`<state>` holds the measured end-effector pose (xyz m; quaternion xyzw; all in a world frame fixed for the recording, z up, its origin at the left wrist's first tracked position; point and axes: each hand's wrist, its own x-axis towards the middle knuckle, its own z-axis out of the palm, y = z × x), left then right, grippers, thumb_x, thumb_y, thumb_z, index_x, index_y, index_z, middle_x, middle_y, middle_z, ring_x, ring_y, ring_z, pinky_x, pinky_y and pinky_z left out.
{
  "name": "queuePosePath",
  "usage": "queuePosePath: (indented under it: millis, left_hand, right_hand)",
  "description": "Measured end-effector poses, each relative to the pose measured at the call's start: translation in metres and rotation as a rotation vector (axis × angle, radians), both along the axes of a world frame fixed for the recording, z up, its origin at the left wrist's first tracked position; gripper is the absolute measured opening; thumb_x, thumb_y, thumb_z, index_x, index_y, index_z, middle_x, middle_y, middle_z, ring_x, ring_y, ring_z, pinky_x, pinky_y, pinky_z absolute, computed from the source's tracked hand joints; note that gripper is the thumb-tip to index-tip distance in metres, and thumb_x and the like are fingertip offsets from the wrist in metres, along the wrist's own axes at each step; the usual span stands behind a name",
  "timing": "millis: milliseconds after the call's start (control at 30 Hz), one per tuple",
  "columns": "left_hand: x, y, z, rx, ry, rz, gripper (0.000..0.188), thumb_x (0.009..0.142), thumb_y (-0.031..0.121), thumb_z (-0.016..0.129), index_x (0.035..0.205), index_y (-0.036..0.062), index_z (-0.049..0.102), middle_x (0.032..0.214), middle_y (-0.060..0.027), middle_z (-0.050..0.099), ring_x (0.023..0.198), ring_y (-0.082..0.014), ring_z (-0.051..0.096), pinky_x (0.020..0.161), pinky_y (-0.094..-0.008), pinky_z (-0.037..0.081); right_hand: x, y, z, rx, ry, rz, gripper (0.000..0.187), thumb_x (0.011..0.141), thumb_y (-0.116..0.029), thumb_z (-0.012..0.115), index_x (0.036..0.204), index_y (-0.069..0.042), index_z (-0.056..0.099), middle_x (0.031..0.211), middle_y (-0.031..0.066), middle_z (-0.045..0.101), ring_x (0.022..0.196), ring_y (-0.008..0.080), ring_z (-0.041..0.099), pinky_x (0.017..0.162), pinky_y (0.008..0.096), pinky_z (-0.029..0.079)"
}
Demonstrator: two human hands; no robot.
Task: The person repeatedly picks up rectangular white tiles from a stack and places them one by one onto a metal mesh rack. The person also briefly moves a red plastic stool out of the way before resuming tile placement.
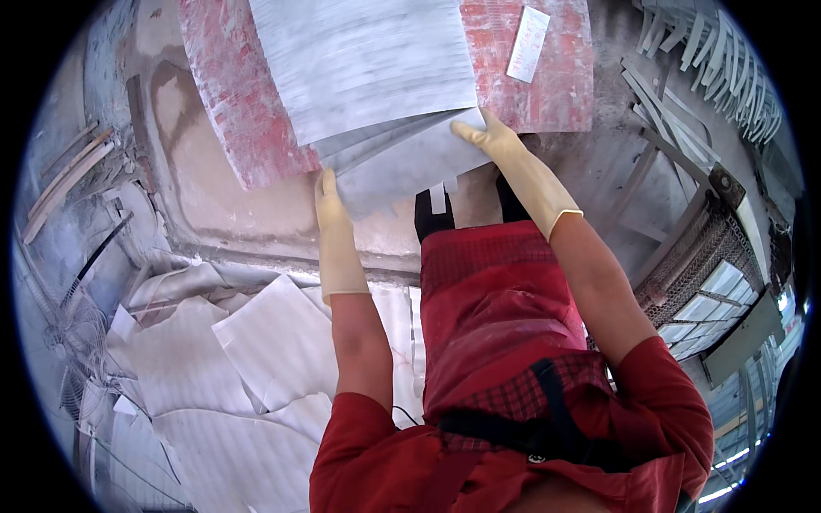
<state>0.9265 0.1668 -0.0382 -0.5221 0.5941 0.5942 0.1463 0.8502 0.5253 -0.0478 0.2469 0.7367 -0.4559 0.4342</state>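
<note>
In cream rubber gloves, both my hands hold a pale grey sheet [410, 171] by its near corners. My left hand [327, 190] grips the left corner, fingers mostly hidden under the sheet. At the right corner my right hand [486, 132] closes on the sheet, thumb on top. The sheet is tilted, its near edge hanging toward me. Just beyond it lies a stack of white, streaky sheets [376, 64], with edges fanned beneath the top one. That stack rests on a red, white-smeared board [547, 103].
A small white strip with red marks [528, 44] lies on the board's right part. Large white sheets [274, 342] are piled at lower left, near a wire-caged fan [73, 346]. Thin white strips hang in a row [727, 73] at upper right. A mesh-sided frame [705, 248] stands right.
</note>
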Motion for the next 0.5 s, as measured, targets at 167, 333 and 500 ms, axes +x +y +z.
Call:
queuePosePath:
  millis: [167, 333, 500]
  left_hand:
    - [0.026, 0.016, 0.025, 0.121, -0.067, 0.139, 0.063, 0.101, 0.046, 0.066, 0.149, 0.0061, 0.053, 0.14, -0.0125, 0.063, 0.127, -0.0256, 0.062, 0.105, -0.0405, 0.052]
    - [0.053, 0.031, 0.037, 0.212, -0.205, 0.169, 0.068, 0.1, 0.054, 0.065, 0.149, 0.0097, 0.053, 0.142, -0.0104, 0.064, 0.129, -0.025, 0.062, 0.106, -0.0441, 0.051]
    - [0.071, 0.043, 0.074, 0.247, -0.185, -0.01, 0.071, 0.099, 0.059, 0.062, 0.15, 0.0108, 0.053, 0.141, -0.0082, 0.066, 0.131, -0.0236, 0.061, 0.103, -0.0452, 0.052]
  right_hand:
    - [-0.003, 0.008, 0.004, 0.005, -0.027, 0.015, 0.109, 0.08, -0.064, 0.083, 0.162, -0.008, 0.039, 0.146, 0.0233, 0.061, 0.138, 0.0334, 0.057, 0.113, 0.0405, 0.045]
    - [-0.018, 0.013, 0.038, -0.1, -0.094, -0.032, 0.098, 0.08, -0.057, 0.086, 0.155, -0.006, 0.049, 0.141, 0.02, 0.065, 0.131, 0.031, 0.061, 0.11, 0.0398, 0.046]
    - [0.018, 0.034, 0.029, -0.163, -0.11, -0.234, 0.083, 0.083, -0.046, 0.087, 0.145, 0.0, 0.059, 0.134, 0.0183, 0.07, 0.125, 0.0294, 0.065, 0.107, 0.0382, 0.048]
